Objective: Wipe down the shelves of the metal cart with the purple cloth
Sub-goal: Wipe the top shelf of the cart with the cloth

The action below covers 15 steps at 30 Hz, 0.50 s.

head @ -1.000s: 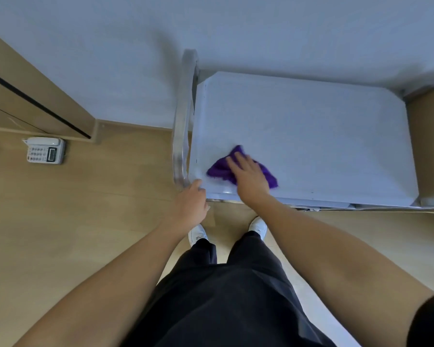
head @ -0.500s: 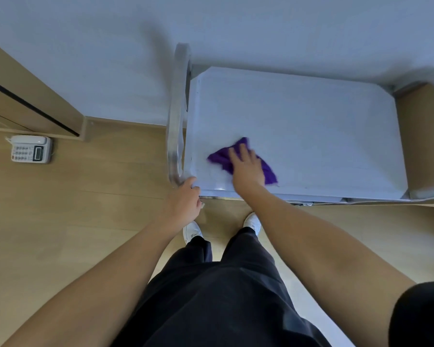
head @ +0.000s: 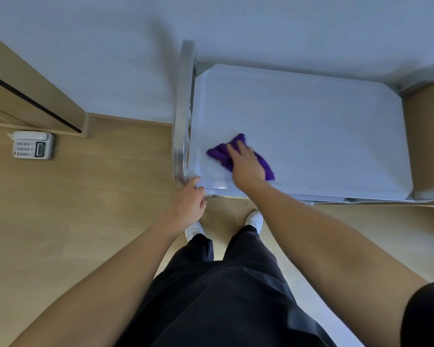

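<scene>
The metal cart's top shelf [head: 311, 121] is a pale flat sheet against the wall, with chrome handle bars at both ends. The purple cloth [head: 219, 152] lies crumpled on the shelf's near left part. My right hand [head: 246, 164] presses flat on the cloth, covering its middle. My left hand [head: 189, 200] grips the near end of the left handle bar [head: 182, 108] at the cart's front left corner. The lower shelves are hidden under the top one.
A white desk phone [head: 33, 145] sits on the wooden floor at the left, beside a wooden cabinet [head: 30, 96]. White wall runs behind the cart. My legs and white shoes [head: 254, 217] stand just in front of the cart.
My right hand has slid the cloth a little back and forth on the near left of the shelf. My left hand stays at the handle's near end. The view shifted slightly.
</scene>
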Available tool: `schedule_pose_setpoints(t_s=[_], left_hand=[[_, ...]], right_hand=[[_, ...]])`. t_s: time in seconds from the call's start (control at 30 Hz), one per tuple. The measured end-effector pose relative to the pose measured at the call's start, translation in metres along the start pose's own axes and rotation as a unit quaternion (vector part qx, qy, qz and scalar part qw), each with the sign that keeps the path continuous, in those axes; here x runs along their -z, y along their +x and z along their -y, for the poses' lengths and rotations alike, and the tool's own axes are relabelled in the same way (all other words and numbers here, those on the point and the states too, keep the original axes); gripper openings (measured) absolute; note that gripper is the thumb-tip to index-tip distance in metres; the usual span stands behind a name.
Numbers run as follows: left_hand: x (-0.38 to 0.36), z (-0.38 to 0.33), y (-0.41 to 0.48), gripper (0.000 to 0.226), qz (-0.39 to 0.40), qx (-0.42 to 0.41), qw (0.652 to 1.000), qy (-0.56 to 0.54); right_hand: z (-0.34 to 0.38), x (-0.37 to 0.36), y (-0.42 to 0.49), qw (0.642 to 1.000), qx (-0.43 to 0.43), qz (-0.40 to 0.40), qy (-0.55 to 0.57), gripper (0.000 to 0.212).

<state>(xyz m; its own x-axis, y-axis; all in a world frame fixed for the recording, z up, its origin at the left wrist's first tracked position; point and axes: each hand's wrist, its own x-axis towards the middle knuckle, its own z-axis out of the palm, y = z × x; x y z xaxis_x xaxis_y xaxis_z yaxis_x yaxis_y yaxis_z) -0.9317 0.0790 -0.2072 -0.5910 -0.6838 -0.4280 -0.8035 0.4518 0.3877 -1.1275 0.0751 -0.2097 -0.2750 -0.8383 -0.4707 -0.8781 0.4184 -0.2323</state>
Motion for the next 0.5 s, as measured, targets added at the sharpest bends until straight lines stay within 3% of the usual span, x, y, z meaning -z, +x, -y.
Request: schedule_pose_setpoints(t_s=[0.1, 0.3, 0.4, 0.5], left_hand=[[-0.007, 0.001, -0.005, 0.022, -0.016, 0.001, 1.000, -0.024], [-0.009, 0.006, -0.019, 0.022, -0.012, 0.009, 0.999, -0.032], [-0.003, 0.001, -0.015, 0.026, -0.013, 0.009, 1.000, -0.014], [0.004, -0.013, -0.002, 0.032, -0.017, -0.018, 0.999, 0.029]], right_hand=[[0.001, -0.003, -0.008, 0.999, -0.037, -0.014, -0.005, 0.071], [0.050, -0.034, -0.033, 0.993, 0.116, 0.011, -0.014, 0.074], [0.031, -0.020, -0.024, 0.995, 0.100, 0.005, 0.011, 0.070], [0.000, -0.005, -0.007, 0.998, 0.030, -0.027, 0.039, 0.063]])
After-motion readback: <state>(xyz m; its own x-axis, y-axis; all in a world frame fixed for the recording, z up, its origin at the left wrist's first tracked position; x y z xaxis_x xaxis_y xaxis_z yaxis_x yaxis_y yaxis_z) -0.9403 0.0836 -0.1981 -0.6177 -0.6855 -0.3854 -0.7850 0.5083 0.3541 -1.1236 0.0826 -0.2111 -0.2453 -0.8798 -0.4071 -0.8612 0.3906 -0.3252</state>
